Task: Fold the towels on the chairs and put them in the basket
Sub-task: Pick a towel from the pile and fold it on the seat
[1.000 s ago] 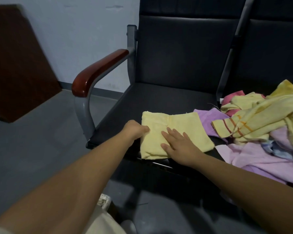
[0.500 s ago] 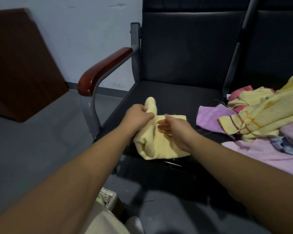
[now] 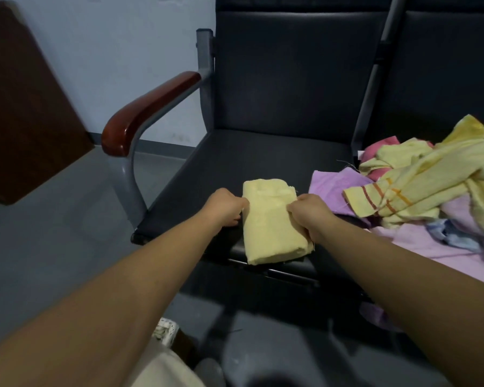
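A folded yellow towel [image 3: 271,219], laid lengthwise near-to-far on the chair seat [image 3: 235,163], is gripped at both long edges, left hand [image 3: 225,208] left, right hand [image 3: 309,212] right.

Pale wall [image 3: 123,51], grey floor [image 3: 53,233], brown board [image 3: 20,107] leaning, dim light

Bare seat [image 3: 263,157] lies open behind the folded towel [image 3: 268,219]; the armrest [image 3: 148,107] bounds the left, the backrest [image 3: 291,74] the rear, the towel pile [image 3: 417,185] the right.
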{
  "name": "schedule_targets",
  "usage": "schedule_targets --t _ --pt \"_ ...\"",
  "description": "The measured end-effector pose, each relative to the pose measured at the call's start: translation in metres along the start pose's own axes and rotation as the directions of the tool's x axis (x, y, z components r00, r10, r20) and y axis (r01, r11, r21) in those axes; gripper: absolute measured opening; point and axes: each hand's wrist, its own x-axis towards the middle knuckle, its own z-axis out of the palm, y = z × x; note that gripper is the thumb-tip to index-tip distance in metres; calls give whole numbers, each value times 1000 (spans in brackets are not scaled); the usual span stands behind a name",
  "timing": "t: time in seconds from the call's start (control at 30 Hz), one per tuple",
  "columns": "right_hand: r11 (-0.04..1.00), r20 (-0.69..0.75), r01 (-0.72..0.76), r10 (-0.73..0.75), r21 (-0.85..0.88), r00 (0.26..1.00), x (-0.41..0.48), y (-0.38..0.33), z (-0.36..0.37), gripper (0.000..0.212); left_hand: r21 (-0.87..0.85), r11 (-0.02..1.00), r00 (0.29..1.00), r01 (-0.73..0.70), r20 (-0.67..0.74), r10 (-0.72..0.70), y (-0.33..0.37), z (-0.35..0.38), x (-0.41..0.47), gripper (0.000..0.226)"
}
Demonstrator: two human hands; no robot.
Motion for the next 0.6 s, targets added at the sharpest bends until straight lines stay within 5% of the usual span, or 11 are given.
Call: schedule_targets --t 0.2,0.3,0.43,0.6 --pt "993 58 -49 43 103 997 3 4 -2 35 -89 994 998 61 12 -61 -1 9 15 58" --pt "978 86 -94 79 185 993 2 6 -5 34 -78 995 997 61 59 -56 2 15 19 51" --pt "966 84 -45 25 253 996 6 10 -1 32 -287 958 980 13 194 45 9 18 20 35" --pt "937 -53 200 -193 287 980 11 -12 4 20 -564 825 973 -32 172 156 16 6 14 32"
